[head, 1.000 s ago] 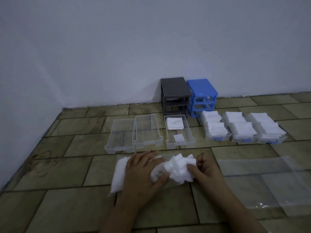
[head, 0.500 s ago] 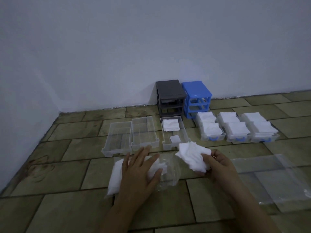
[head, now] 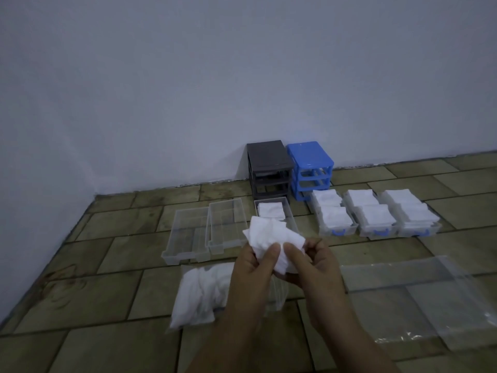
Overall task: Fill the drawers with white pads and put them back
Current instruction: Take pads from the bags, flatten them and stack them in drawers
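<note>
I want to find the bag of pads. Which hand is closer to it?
Left. The left hand is raised right over the bag of pads at its right end; the right hand is further right, away from it. Both hold a bunch of pads.

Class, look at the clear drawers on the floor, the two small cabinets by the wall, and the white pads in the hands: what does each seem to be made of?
Clear drawers: likely rigid transparent plastic, glossy; the floor shows through them.
Grey cabinet and blue cabinet: opaque moulded plastic, smooth, evenly coloured.
White pads: soft, matte, probably cotton or nonwoven fibre; they crumple between the left hand and right hand.
</note>
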